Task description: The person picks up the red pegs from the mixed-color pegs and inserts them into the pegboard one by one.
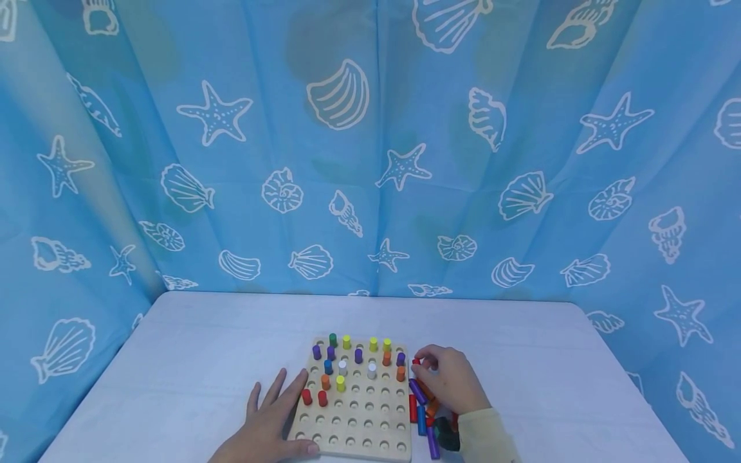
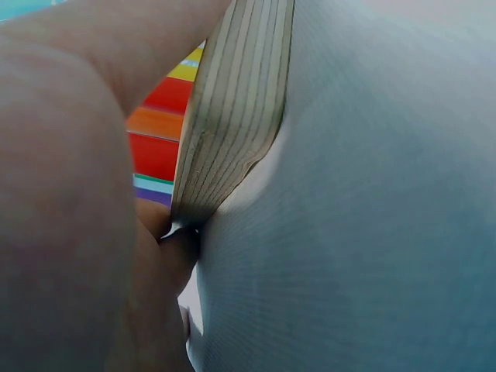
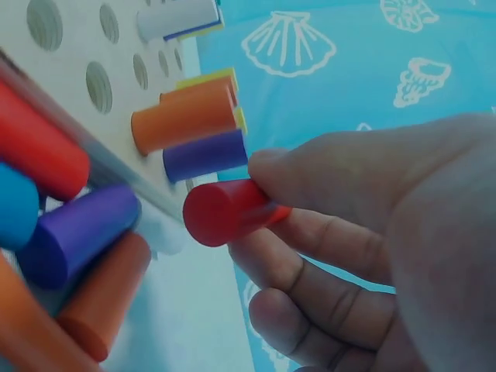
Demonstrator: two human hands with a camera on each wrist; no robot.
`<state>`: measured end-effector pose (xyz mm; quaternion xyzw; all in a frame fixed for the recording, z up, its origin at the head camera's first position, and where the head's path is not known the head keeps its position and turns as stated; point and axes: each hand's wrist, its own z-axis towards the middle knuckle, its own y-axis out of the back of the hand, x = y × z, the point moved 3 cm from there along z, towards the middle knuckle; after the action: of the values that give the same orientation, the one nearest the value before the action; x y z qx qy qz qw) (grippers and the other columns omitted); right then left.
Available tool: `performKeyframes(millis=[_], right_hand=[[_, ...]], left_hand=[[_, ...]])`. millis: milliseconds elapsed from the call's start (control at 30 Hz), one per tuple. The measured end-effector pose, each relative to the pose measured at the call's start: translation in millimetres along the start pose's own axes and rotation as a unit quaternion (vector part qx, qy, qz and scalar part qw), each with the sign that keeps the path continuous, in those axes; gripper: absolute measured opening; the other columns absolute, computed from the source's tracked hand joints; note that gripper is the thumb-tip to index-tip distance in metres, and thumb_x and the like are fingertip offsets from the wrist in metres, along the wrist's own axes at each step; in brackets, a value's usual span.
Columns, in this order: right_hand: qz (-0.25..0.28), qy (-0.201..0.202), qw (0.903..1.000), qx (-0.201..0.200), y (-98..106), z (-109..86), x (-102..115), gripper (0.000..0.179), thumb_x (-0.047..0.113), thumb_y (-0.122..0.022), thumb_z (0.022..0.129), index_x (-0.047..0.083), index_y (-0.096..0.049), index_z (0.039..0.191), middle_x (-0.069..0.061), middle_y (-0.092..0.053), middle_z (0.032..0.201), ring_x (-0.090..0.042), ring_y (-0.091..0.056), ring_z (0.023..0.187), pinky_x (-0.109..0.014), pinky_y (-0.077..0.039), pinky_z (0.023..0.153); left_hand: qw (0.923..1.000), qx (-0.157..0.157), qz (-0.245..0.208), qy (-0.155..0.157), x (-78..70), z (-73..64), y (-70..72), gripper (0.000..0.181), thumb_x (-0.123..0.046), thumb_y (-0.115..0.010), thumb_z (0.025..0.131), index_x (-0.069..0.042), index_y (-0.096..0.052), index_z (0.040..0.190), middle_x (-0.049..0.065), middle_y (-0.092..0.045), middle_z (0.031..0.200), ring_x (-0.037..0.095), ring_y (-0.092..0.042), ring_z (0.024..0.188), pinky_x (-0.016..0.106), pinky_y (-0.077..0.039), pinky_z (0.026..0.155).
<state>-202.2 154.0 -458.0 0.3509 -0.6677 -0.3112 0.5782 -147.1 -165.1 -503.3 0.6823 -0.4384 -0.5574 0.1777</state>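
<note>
A square wooden pegboard (image 1: 370,406) with rows of round holes bears colored pegs in its upper and left part. My left hand (image 1: 260,418) lies at the board's left side with fingers spread, the index fingertip at the left edge and the thumb by the front left corner. In the left wrist view the board's layered side (image 2: 232,116) runs beside the fingers. Just past the board's right edge, my right hand (image 1: 453,376) pinches a red peg (image 3: 225,211) between thumb and fingers. A purple peg (image 3: 205,155) and an orange peg (image 3: 184,120) stand in nearby holes.
Loose pegs lie heaped along the board's right side, among them a blue peg (image 1: 421,420), a red peg (image 1: 413,408) and a purple peg (image 1: 433,444). A dark green piece (image 1: 447,434) sits by the right sleeve. White cloth (image 1: 191,360) covers the table; a blue shell-patterned curtain (image 1: 347,161) hangs behind.
</note>
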Motion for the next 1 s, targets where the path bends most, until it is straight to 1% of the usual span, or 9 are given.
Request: performKeyframes(millis=[267,500,667,800,1000], right_hand=[[0.001,0.02,0.9997,-0.01,1.6,-4.7,11.7,0.027,0.031,-0.076,0.09,0.014,-0.073,0.111,0.002,-0.065,0.091,-0.016,-0.056,0.085,-0.041,-0.057,0.083],[0.003,0.047,0.9986,-0.025,-0.7,-7.6,17.9,0.025,0.03,-0.076,0.091,0.015,-0.073,0.111,0.006,-0.063,0.088,-0.014,-0.057,0.086,-0.04,-0.057,0.083],[0.006,0.074,0.9967,-0.032,-2.3,-11.5,22.3,0.025,0.029,-0.076,0.091,0.014,-0.073,0.111,0.007,-0.062,0.086,-0.014,-0.057,0.084,-0.039,-0.056,0.08],[0.008,0.085,0.9958,-0.033,-4.0,-13.9,26.4,0.026,0.028,-0.075,0.092,0.013,-0.073,0.113,0.007,-0.063,0.087,-0.013,-0.056,0.084,-0.039,-0.055,0.079],[0.022,0.115,0.9924,-0.04,-8.2,-17.2,32.9,0.023,0.027,-0.075,0.092,0.013,-0.073,0.11,0.008,-0.062,0.085,-0.012,-0.053,0.08,-0.033,-0.052,0.074]], left_hand=[[1.0,-0.002,-0.001,0.003,4.0,3.1,-2.3,0.126,-0.073,-0.08,0.063,-0.018,-0.024,0.161,0.016,-0.028,0.163,0.042,-0.001,0.153,0.069,0.014,0.114],[1.0,-0.003,0.003,0.003,3.7,3.6,-1.7,0.127,-0.074,-0.079,0.062,-0.017,-0.024,0.161,0.017,-0.028,0.163,0.043,-0.002,0.153,0.069,0.014,0.114],[1.0,-0.005,0.002,0.003,3.3,3.1,-2.1,0.127,-0.074,-0.08,0.061,-0.017,-0.025,0.161,0.017,-0.028,0.163,0.043,-0.002,0.153,0.069,0.014,0.114],[1.0,-0.004,0.004,0.002,3.1,2.6,-1.9,0.127,-0.074,-0.08,0.062,-0.017,-0.025,0.161,0.017,-0.028,0.163,0.042,-0.002,0.153,0.069,0.014,0.114],[1.0,-0.004,0.003,0.002,2.8,2.2,-1.1,0.126,-0.072,-0.081,0.062,-0.017,-0.024,0.161,0.017,-0.028,0.163,0.043,-0.001,0.153,0.069,0.014,0.114]])
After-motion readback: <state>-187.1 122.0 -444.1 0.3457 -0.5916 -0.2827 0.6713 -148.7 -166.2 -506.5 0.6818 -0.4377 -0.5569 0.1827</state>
